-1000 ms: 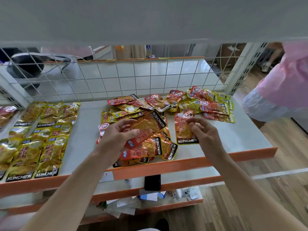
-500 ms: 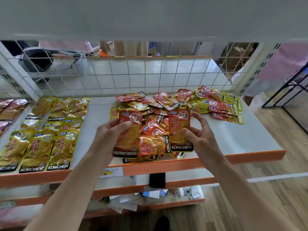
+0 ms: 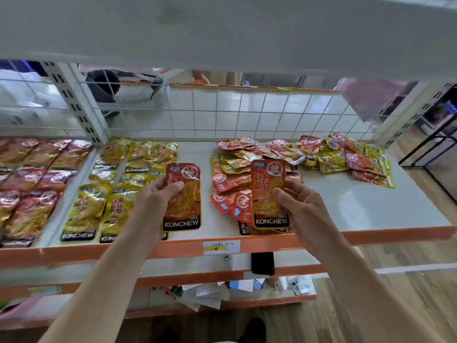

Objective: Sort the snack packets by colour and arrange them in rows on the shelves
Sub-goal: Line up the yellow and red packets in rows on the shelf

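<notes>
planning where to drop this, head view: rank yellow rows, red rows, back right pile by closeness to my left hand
1. yellow rows, right beside the left hand, on its left
2. red rows, further out, far left
3. back right pile, far off to the right

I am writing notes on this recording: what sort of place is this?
Probably a small shop or a mock-up of one: shelving with orange front edges, a wire grid back panel, a paper label, and yellow snack packets laid in rows.
</notes>
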